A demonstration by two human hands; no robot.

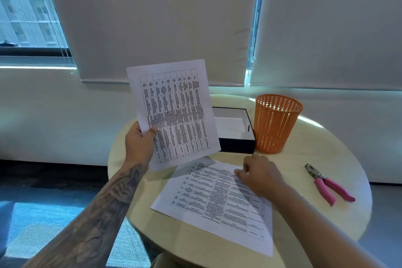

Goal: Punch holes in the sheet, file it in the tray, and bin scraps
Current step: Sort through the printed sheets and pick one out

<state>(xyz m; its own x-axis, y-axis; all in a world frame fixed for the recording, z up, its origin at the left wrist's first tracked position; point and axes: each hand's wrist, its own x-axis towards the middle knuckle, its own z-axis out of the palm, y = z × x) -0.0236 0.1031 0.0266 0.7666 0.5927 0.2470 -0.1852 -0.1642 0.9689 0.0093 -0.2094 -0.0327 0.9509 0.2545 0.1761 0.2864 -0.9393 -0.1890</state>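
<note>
My left hand [139,144] holds a printed sheet [176,111] upright above the round table, pinching its lower left edge. A second printed sheet [217,204] lies flat on the table in front of me. My right hand [260,175] rests on that flat sheet's far edge, fingers curled down against the paper. The black tray with a white inside [235,130] stands behind the held sheet, partly hidden by it. An orange mesh bin [275,124] stands just right of the tray. A pink-handled hole punch [329,183] lies at the table's right side, away from both hands.
The pale round table [304,154] ends close on every side, with its left rim under my left forearm. Behind it are a white wall, drawn roller blinds and a window at far left. Blue carpet floor lies to the left below the table.
</note>
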